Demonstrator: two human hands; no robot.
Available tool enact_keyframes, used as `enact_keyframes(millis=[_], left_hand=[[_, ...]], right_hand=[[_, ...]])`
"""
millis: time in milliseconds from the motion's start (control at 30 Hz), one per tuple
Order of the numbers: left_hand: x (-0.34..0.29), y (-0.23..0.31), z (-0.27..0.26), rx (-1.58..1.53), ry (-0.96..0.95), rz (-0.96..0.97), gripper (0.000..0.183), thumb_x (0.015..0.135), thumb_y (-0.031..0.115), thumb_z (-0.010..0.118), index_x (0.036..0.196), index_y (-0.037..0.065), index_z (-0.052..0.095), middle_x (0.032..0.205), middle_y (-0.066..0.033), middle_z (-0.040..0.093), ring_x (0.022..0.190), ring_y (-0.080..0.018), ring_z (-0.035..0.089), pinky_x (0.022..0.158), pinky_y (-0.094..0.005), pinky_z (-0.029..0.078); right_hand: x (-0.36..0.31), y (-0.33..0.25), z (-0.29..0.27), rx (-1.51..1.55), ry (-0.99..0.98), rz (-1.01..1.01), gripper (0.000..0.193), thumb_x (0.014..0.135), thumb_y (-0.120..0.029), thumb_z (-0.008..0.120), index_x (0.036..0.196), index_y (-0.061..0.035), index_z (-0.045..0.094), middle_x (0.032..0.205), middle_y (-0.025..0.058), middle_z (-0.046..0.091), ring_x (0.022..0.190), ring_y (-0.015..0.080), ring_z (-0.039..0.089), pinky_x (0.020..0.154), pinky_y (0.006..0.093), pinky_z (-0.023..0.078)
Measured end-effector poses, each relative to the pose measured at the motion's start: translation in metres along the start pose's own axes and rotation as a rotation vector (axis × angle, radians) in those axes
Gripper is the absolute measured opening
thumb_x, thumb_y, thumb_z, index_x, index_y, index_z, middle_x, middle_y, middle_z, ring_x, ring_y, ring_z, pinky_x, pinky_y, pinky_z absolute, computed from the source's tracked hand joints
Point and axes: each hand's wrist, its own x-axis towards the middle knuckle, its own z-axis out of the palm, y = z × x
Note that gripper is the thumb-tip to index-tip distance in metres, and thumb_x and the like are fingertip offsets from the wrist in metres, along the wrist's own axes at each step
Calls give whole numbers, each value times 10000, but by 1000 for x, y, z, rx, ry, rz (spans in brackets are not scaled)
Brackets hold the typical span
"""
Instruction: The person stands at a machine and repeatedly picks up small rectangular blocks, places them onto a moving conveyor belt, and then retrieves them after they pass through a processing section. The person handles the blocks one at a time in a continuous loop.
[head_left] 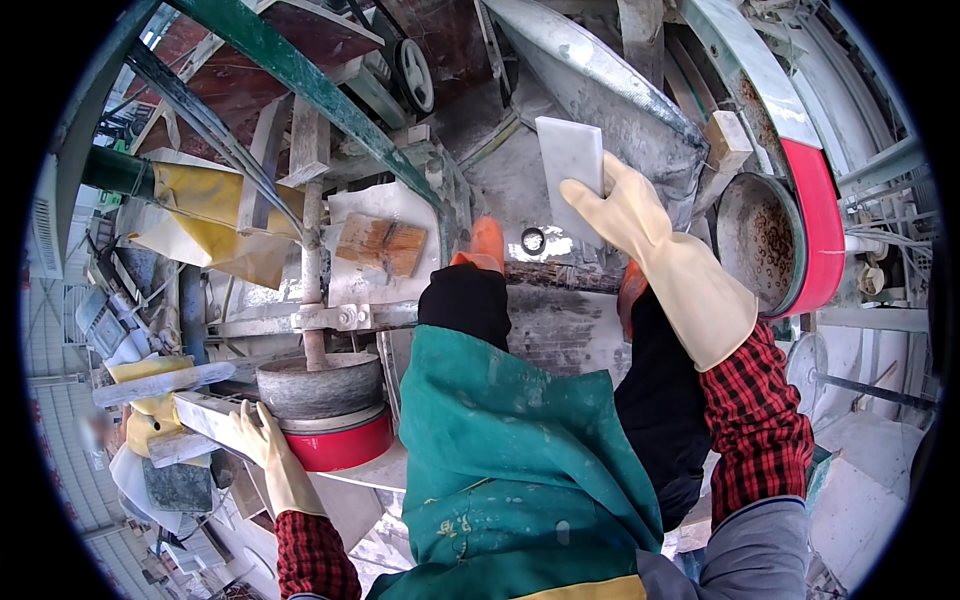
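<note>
1. Right of centre, beyond the green apron [515, 430], I have the right hand [625, 205] closed on a white slab [570, 175]. Thumb lies over the near face, other fingers go behind the right edge, partly hidden; an edge grip, I judge, keeps most of the face uncovered. Slab looks raised, but I can't gauge its height.

2. Near left, I note the left hand [265, 450] against a long pale bar [207, 418]. Fingers fairly straight, slightly parted; can't tell whether they grip or merely steady it.

3. Just right of that hand: a grey-and-red drum [320, 388], under an upright shaft [313, 250] that probably holds it in place. Second drum [760, 245] at far right.

4. Cream gloves [705, 305] on both hands, presumably against wet and grit. Black ring [533, 241] on the floor, right of an orange boot [487, 243].
</note>
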Motion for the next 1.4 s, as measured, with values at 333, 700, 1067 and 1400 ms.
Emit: enact_keyframes(millis=[333,700,1067,1400], left_hand=[[-10,8,-1,-9,29,20,461,937,410,516,1335,180,534,1498,-191,332,1395,-354,272,1158,-443,184],[-20,16,-1,26,57,41,436,952,413,487,1331,203,537,1485,-172,364,1378,-373,301,1143,-451,218],[-32,25,-3,44,134,137,385,961,361,480,1279,168,579,1398,-143,485,1295,-396,400,1088,-470,300],[-40,33,-5,6,127,191,375,970,349,465,1276,163,576,1330,-89,554,1267,-402,423,1069,-483,313]], right_hand=[[-1,-1,-2,-16,4,7,470,827,-325,620,1234,-94,582,1055,195,673,1009,354,629,912,412,478],[0,1,-2,25,-9,9,483,823,-327,624,1241,-89,581,1055,200,674,1013,355,631,915,409,476],[-1,0,-3,8,1,4,475,819,-335,621,1233,-104,587,1050,193,676,1008,355,631,913,414,477],[-2,-4,-5,12,-6,19,467,822,-327,621,1230,-101,590,1052,190,677,1016,353,629,918,411,475]])
